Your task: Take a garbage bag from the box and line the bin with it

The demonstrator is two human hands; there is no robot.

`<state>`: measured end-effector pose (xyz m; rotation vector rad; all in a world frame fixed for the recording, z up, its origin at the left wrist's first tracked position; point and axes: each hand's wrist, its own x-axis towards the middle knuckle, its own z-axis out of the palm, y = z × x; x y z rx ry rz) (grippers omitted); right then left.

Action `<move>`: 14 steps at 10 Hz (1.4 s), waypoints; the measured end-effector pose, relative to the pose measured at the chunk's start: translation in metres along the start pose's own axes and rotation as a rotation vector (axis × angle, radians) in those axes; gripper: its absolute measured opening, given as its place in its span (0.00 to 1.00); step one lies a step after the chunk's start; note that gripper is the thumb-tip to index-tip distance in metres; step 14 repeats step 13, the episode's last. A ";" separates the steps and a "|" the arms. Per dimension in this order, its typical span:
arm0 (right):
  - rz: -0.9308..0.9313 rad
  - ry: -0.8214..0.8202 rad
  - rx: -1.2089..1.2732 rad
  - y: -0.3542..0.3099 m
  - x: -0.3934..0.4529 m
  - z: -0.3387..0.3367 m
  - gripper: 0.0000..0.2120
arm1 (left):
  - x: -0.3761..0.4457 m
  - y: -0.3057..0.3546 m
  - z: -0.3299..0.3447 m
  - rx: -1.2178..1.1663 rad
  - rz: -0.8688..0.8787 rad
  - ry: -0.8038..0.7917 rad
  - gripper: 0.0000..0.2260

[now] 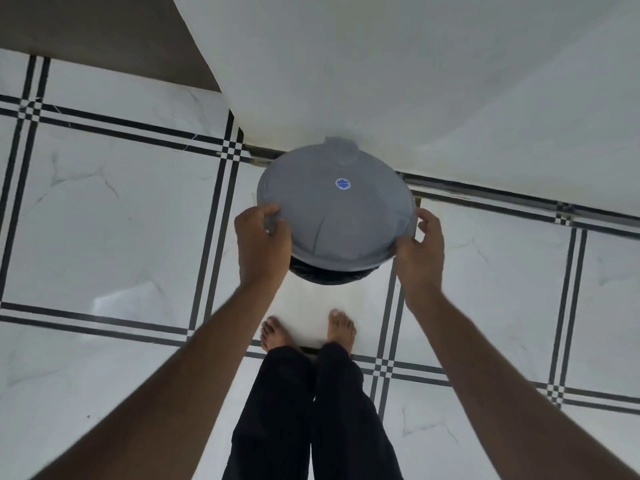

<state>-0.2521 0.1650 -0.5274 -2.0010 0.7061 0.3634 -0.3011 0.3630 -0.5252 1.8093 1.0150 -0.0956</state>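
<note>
On the tiled floor (114, 216), hard against the foot of the white wall (415, 81), stands one round grey bin (332, 209) with its lid on, a black garbage bag (329, 273) showing as a dark fold under the near rim. Both hands are on it: the left hand (263, 237) curls its fingers over the lid's left edge, the right hand (420, 247) pinches the right edge. The lid looks light and stiff, best held at opposite rims; the bag is likely thin, slippery and easily torn (no box is in view).
</note>
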 end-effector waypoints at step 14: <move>0.088 -0.132 -0.141 0.092 0.040 0.028 0.25 | 0.025 -0.102 0.046 0.244 -0.354 0.056 0.21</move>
